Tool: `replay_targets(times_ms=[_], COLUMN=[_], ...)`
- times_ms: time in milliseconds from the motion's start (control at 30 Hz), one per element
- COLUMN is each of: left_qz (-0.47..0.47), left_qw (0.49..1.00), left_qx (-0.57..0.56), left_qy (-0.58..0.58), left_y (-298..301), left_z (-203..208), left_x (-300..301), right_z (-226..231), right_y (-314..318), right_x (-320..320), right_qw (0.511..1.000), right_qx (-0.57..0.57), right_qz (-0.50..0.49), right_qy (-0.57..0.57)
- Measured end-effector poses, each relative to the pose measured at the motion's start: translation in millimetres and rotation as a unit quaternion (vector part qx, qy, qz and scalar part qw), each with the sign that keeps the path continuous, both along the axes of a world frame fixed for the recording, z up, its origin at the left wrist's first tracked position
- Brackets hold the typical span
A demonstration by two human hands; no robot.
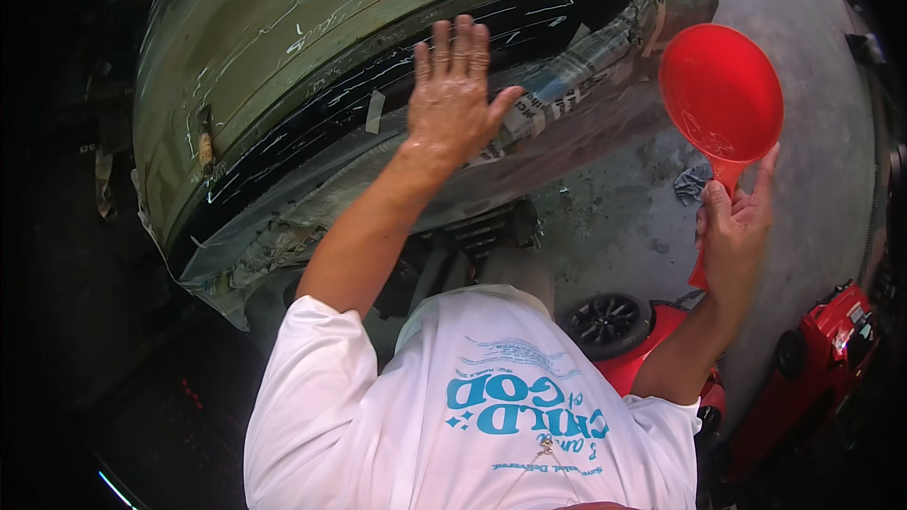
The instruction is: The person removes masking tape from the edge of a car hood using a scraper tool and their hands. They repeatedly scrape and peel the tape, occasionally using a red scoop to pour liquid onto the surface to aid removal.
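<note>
My left hand [453,99] lies flat, fingers stretched out, over the glossy black band [312,104] along the edge of a vehicle's olive-tan panel [246,28]. It looks wet, and whether the palm touches the surface cannot be told from here. Streaks of light shine on the band. Off to the right, my right hand [742,222] is closed around the handle of a red plastic dipper [723,90]. The dipper's round bowl faces up toward me, and its inside is partly scuffed. A small strip of tape [375,111] sticks to the band left of my left wrist.
Clear plastic sheeting and printed masking paper [590,61] wrap the panel's lower edge. A crumpled grey rag [693,183] lies on the stained concrete floor [614,217]. At the lower right stand a red vehicle with a black wheel [609,324] and another red car [822,359].
</note>
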State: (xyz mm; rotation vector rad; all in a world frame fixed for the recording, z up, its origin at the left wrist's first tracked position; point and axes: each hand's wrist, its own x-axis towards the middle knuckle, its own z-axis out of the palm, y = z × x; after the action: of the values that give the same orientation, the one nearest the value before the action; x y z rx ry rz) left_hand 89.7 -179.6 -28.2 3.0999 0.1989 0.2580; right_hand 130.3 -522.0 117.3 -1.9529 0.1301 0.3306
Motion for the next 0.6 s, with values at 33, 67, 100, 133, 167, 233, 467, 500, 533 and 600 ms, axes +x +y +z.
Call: replay_targets(times_ms=[33, 67, 100, 133, 167, 233, 467, 500, 533, 600], left_qz=[-0.021, -0.042, -0.063, -0.066, -0.068, -0.097, -0.131, -0.131, -0.114, -0.089], left_qw=[1.0, 0.998, 0.996, 0.996, 0.995, 0.995, 0.991, 0.991, 0.993, 0.995], left_qx=[0.016, 0.031, 0.044, 0.053, 0.064, 0.018, -0.03, -0.001, 0.016, 0.047], left_qy=[0.017, 0.033, 0.051, 0.038, 0.025, 0.007, -0.02, -0.035, -0.02, 0.007], left_y=[-18.4, -36.1, -53.8, -69.7, -83.1, -97.1, -82.0, -71.0, -57.8, -32.8], left_z=[-2.3, -3.8, -4.5, -9.5, -16.3, -15.6, -13.2, -15.9, -17.6, -3.6], left_x=[12.6, 28.4, 43.3, 60.5, 80.9, 117.5, 155.9, 147.9, 135.5, 102.1], right_z=[-3.4, -10.4, -11.9, -13.4, -13.4, -16.9, -0.6, -1.0, -4.0, -12.0], right_y=[3.7, 8.9, 15.4, 22.0, 30.8, 41.6, 46.2, 40.6, 35.4, 19.6], right_x=[0.5, 2.1, 4.7, 7.4, 12.2, 25.1, 39.0, 40.8, 41.7, 42.4], right_qw=[1.0, 0.999, 0.999, 0.998, 0.996, 0.993, 0.997, 0.997, 0.996, 0.995], right_qx=[0.013, 0.026, 0.021, 0.017, -0.001, -0.014, 0.067, 0.075, 0.08, 0.087], right_qz=[0.007, 0.015, 0.021, 0.029, 0.036, 0.044, -0.002, -0.013, -0.02, -0.044], right_qy=[-0.012, -0.025, -0.04, -0.056, -0.078, -0.11, -0.032, -0.027, -0.026, -0.029])
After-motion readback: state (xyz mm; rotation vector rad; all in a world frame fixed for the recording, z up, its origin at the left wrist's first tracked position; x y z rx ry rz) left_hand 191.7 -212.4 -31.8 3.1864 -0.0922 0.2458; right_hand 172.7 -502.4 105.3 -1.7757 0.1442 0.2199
